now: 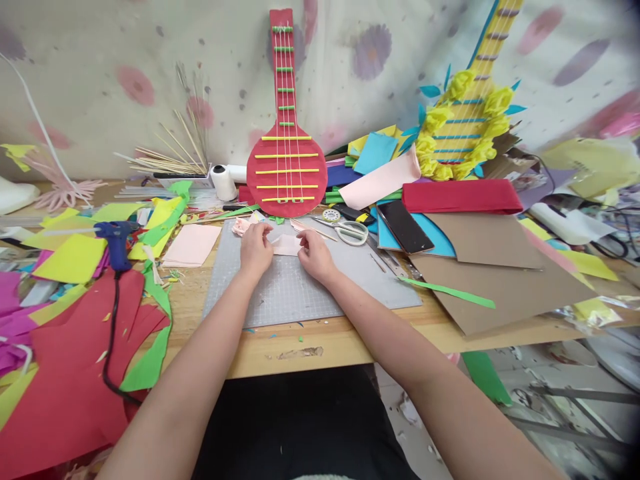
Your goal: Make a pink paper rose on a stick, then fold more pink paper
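Observation:
A small piece of pale pink crepe paper [287, 245] stretches between my hands over the grey cutting mat [285, 300]. My left hand [257, 251] pinches its left end, and my right hand [316, 255] has the right end between thumb and fingers. Just behind my left hand lies a crumpled pink paper piece [241, 227]. Scissors [352, 233] rest on the mat beyond my right hand, close to a thin wooden stick [320, 233]. A stack of pale pink paper squares [191, 245] sits left of the mat.
A red paper lute [287, 167] leans on the wall behind the mat. At left are a blue glue gun [117, 243] and red paper [75, 360]. To the right lie a phone [405, 227], brown cardboard [500, 287] and a yellow-flowered instrument [460, 127].

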Available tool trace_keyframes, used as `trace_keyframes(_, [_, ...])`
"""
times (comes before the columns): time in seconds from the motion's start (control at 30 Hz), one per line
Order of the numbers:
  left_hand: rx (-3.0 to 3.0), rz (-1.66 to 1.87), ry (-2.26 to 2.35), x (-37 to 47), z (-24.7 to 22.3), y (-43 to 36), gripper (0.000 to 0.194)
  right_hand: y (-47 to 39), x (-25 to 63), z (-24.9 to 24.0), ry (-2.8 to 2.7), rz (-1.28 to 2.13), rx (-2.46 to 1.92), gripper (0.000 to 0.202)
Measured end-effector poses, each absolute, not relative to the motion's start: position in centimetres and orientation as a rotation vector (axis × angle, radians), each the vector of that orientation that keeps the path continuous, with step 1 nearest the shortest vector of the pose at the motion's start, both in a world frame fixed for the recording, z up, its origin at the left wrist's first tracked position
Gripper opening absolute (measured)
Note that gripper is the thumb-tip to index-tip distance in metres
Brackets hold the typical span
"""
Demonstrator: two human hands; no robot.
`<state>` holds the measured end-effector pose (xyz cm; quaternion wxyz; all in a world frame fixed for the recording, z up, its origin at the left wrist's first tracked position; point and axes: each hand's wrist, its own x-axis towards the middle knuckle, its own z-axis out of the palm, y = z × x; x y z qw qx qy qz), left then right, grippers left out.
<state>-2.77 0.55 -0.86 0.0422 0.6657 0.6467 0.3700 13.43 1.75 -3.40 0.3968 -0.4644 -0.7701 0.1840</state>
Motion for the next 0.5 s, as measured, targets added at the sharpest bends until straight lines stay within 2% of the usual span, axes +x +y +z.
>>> trace_keyframes(0.1, [2.024, 0.932, 1.981, -2.5, -0.2, 1.8, 0.033, 2.1, 14.1, -3.2, -1.738, 0.565, -1.18, 0.034])
trace_keyframes(0.3, [2.114, 0.315, 2.034, -1.4, 1.8, 3.0, 0.041, 2.4, 14.7, -3.0, -1.609, 0.73, -1.215, 0.03])
trace_keyframes(0.5, [2.022, 0.118, 1.954, -0.9, 3.0, 3.3, 0.055, 2.3, 14.9, -2.8, -1.601, 0.703, -1.218, 0.03])
